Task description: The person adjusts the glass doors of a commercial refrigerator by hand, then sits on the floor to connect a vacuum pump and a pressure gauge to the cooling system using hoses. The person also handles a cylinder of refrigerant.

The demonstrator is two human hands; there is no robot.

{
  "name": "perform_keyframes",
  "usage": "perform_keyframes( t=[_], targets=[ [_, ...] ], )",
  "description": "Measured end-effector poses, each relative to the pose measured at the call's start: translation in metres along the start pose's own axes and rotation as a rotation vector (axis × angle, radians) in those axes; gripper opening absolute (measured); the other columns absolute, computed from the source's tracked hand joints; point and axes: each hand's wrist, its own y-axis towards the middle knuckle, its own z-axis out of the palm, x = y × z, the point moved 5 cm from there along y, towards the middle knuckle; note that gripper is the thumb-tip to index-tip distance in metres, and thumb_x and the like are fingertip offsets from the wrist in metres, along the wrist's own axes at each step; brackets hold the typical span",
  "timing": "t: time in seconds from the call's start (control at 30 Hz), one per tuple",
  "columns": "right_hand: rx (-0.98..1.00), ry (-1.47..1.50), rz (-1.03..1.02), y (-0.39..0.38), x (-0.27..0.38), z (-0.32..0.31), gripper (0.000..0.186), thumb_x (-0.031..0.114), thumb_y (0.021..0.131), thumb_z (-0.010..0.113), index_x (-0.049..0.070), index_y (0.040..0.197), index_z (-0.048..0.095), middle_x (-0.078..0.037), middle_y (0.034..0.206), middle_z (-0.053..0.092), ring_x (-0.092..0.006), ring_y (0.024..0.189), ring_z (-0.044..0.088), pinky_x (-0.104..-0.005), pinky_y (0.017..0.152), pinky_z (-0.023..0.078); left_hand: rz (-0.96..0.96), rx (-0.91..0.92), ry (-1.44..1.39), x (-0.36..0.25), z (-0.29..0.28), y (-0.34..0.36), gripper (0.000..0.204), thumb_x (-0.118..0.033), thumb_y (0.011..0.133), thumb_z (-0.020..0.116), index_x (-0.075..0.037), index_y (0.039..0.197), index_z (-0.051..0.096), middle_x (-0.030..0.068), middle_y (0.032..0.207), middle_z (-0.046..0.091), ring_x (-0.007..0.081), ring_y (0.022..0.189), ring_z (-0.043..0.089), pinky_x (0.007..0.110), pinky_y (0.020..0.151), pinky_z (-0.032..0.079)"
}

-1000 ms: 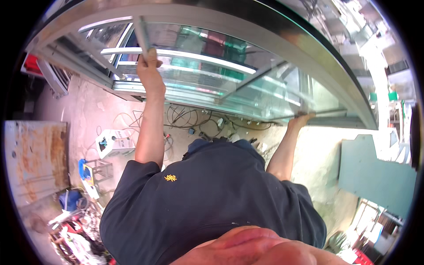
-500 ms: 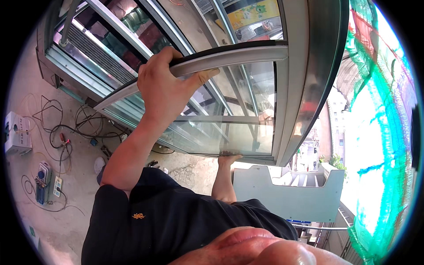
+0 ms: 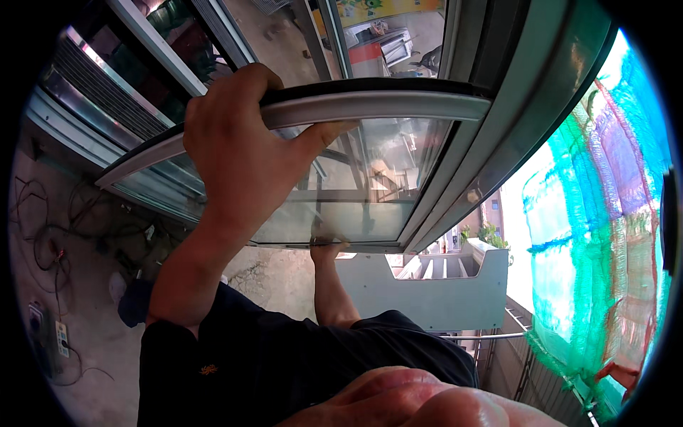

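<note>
Glass panel in a grey metal frame stands slanted beside the right edge of a metal cabinet. The left hand has its fingers curled closed over the upper rail, thumb on the near side; the right hand touches the lower edge, its grip impossible to tell. Cables litter the floor below the cabinet's left edge.

**Some room here, but it's tight**

Clear gap between the left forearm and right forearm, down to the concrete floor, so a hand could pass there. Above it the glass panel blocks the way. Its rail is free right of the left hand. Grey board sits beside the right forearm; cables clutter the floor at left.
</note>
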Motion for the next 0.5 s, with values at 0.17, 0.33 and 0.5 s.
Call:
perform_keyframes(
  t=[0.17, 0.33, 0.5],
  targets=[
    [-0.014, -0.027, -0.005, 0.001, -0.004, 0.006, 0.094, 0.085, 0.088, 0.012, 0.015, 0.128, 0.061, -0.004, 0.128, 0.062, -0.0254, 0.118, 0.056, -0.0403, 0.102, 0.045, -0.009, -0.003, 0.008, 0.004, 0.002, 0.002, 0.054, -0.047, 0.061, 0.092, -0.008, 0.085, 0.062, 0.0041, 0.075, 0.062, 0.0231, 0.071, 0.060, 0.038, 0.069, 0.044],
    [-0.128, 0.010, 0.022, 0.001, 0.005, -0.007, 0.093, 0.086, 0.087, 0.017, 0.015, 0.128, 0.061, -0.004, 0.131, 0.061, -0.0248, 0.119, 0.055, -0.0398, 0.102, 0.044, -0.022, 0.018, -0.012, 0.001, 0.004, 0.004, 0.056, -0.047, 0.058, 0.092, -0.008, 0.083, 0.062, 0.0040, 0.074, 0.061, 0.0227, 0.071, 0.060, 0.037, 0.068, 0.044],
    [-0.128, 0.017, 0.075, -0.001, -0.004, -0.002, 0.091, 0.086, 0.087, 0.019, 0.017, 0.130, 0.060, -0.002, 0.134, 0.060, -0.0239, 0.120, 0.054, -0.0393, 0.102, 0.043, 0.034, -0.011, -0.015, 0.004, 0.004, 0.004, 0.056, -0.047, 0.057, 0.093, -0.009, 0.083, 0.061, 0.0038, 0.073, 0.060, 0.0218, 0.068, 0.058, 0.038, 0.068, 0.043]
  ],
)
